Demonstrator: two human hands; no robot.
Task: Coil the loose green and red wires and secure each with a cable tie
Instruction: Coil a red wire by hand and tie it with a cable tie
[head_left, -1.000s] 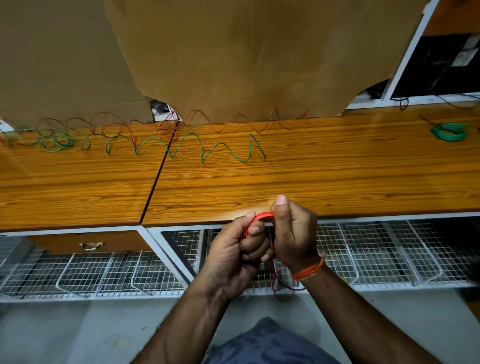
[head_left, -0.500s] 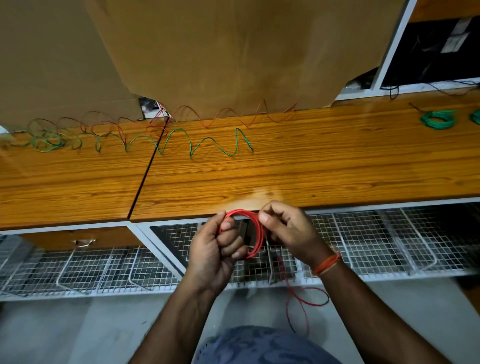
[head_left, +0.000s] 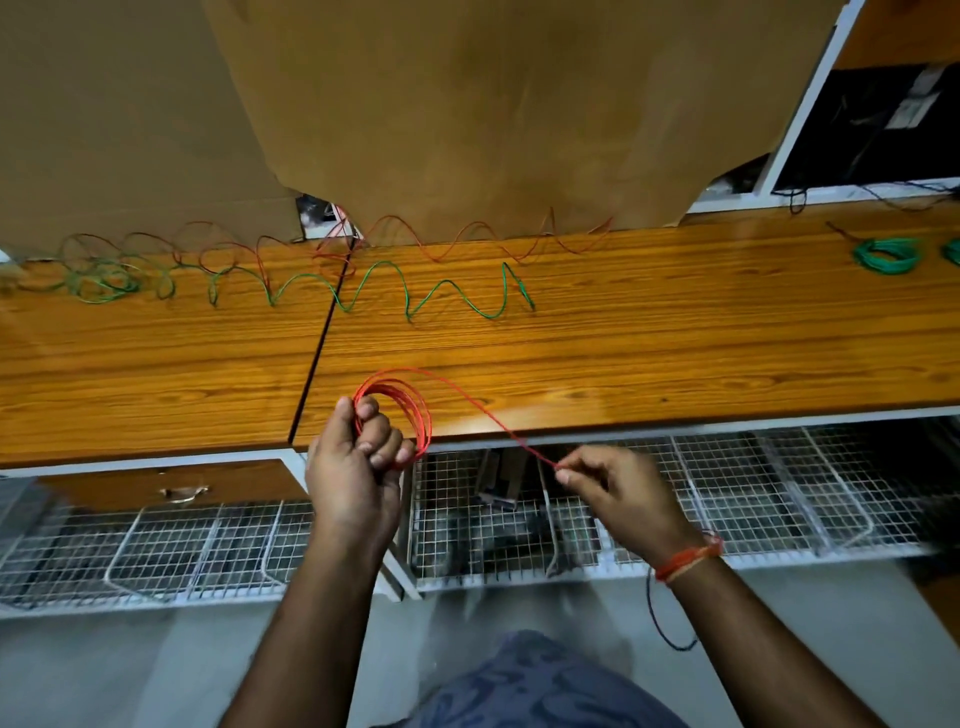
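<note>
Head cam: left hand (head_left: 358, 467) gripping thin red wire coil (head_left: 397, 410), right hand (head_left: 613, 493) pinching its tail; I'm nowhere near done, wavy green wire (head_left: 447, 291) upper-middle waiting loose, no tie on yet.

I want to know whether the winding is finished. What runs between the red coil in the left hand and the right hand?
In the head view, one taut strand of red wire spans from the red coil, gripped by the left hand, to the right hand, which pinches it.

1. an electrical workshop or assembly workbench, by the look of it.
2. long wooden benchtops (head_left: 675, 332) butt together, strewn with loose green wire (head_left: 447, 296) and red wire (head_left: 467, 239).
3. white wire-mesh baskets (head_left: 753, 499) sit beneath the bench.
4. cardboard sheets (head_left: 467, 104) lean behind, beside a white metal frame (head_left: 800, 98).
</note>
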